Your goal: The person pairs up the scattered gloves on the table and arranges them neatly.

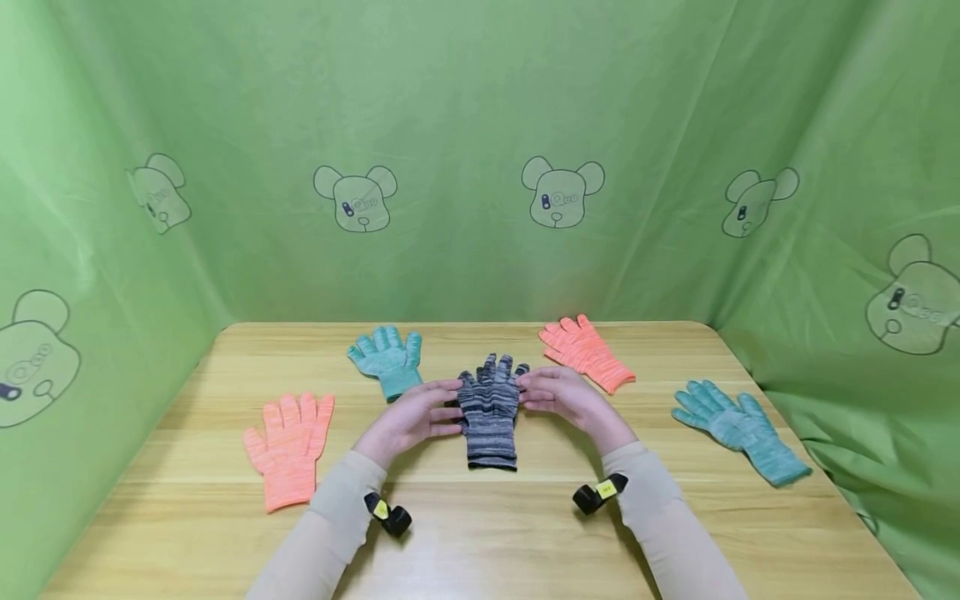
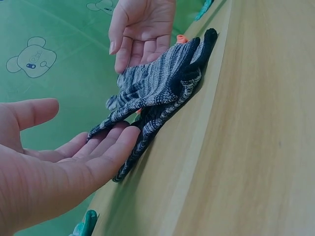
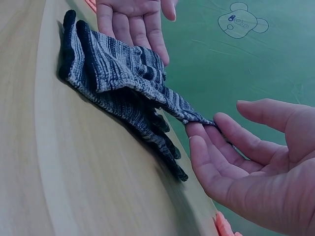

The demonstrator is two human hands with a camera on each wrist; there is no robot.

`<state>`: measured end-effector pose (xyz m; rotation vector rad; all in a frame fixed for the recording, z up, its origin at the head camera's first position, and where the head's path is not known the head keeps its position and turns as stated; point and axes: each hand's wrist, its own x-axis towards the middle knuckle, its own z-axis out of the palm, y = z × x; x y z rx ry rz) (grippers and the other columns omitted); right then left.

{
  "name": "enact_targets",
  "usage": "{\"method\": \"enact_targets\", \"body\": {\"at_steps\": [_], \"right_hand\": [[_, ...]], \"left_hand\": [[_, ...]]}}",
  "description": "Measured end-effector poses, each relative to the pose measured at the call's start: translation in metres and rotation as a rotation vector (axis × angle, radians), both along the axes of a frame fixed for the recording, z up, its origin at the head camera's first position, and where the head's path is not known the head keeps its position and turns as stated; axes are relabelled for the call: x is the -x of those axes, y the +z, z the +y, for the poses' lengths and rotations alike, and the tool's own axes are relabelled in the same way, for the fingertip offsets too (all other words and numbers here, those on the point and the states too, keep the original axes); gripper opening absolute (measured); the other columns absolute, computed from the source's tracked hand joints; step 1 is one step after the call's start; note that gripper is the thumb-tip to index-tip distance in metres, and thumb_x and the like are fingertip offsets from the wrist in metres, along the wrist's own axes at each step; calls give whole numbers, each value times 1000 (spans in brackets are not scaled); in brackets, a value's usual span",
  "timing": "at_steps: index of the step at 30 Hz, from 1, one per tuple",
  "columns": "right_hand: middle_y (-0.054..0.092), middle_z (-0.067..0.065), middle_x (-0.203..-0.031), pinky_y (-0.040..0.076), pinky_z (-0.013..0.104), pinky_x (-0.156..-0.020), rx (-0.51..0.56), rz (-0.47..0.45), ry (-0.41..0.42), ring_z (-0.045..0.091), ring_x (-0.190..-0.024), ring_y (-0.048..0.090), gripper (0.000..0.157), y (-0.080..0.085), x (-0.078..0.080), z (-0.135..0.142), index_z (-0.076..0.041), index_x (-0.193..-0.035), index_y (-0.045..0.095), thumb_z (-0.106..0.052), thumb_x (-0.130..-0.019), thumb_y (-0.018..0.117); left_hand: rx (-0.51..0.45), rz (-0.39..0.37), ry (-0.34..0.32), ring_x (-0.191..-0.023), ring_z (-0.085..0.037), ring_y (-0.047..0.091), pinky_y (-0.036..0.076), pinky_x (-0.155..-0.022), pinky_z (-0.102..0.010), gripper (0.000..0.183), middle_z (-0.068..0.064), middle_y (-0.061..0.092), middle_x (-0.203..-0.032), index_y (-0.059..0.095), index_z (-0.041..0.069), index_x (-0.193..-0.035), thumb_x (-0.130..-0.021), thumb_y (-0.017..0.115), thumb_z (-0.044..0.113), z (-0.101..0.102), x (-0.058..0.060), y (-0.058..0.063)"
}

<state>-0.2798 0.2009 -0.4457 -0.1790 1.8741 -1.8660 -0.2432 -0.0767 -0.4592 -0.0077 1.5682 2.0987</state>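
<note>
Two grey-and-black knit gloves point(image 1: 491, 417) lie one over the other near the middle of the table, cuffs toward me. My left hand point(image 1: 417, 415) is at their left side, its extended fingers under the edge of the upper glove point(image 2: 152, 83) and its thumb raised apart. From the opposite side my right hand point(image 1: 558, 395) reaches in the same way, fingertips beneath the upper glove's finger and thumb off the fabric. In the right wrist view the upper glove point(image 3: 133, 69) is lifted at its finger end, with a gap above the lower glove point(image 3: 142, 132).
An orange glove point(image 1: 288, 450) and a teal glove point(image 1: 390, 358) lie on the left of the wooden table point(image 1: 480, 533). Another orange glove point(image 1: 588, 354) and teal glove point(image 1: 742, 429) lie on the right. A green curtain point(image 1: 465, 267) with bear prints encloses the back and sides.
</note>
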Motion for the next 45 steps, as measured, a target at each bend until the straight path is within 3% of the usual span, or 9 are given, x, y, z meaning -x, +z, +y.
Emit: {"method": "enact_targets", "body": {"at_steps": [13, 20, 28, 45], "right_hand": [[72, 4, -99, 57, 39, -94, -33, -28, 0, 18, -90, 70, 27, -8, 2, 2, 6, -119, 59, -9, -97, 56], [72, 2, -97, 57, 39, -94, -49, -25, -3, 18, -92, 70, 31, -9, 3, 2, 8, -122, 57, -10, -97, 56], [71, 4, -98, 58, 36, -92, -68, -19, 12, 19, -94, 70, 35, -11, 4, 3, 11, -125, 52, -10, -98, 56], [67, 6, -104, 58, 34, -91, -97, 3, 32, 17, -95, 68, 42, -15, 5, 2, 13, -132, 46, -12, -98, 54]], "left_hand": [[37, 4, 9, -127, -38, 51, 47, -105, -52, 48, -23, 40, -147, 40, -3, -142, -99, 50, 14, -3, 1, -3], [77, 19, -22, -131, -40, 49, 48, -105, -51, 47, -24, 40, -148, 41, -2, -143, -100, 49, 16, -8, 1, -1], [125, 10, -31, -121, -34, 58, 51, -102, -48, 46, -22, 45, -143, 44, 0, -141, -99, 50, 17, -13, 3, -1], [110, 10, -16, -115, -31, 61, 53, -100, -47, 43, -20, 43, -147, 48, -2, -138, -99, 51, 16, -12, 3, -1]]}}
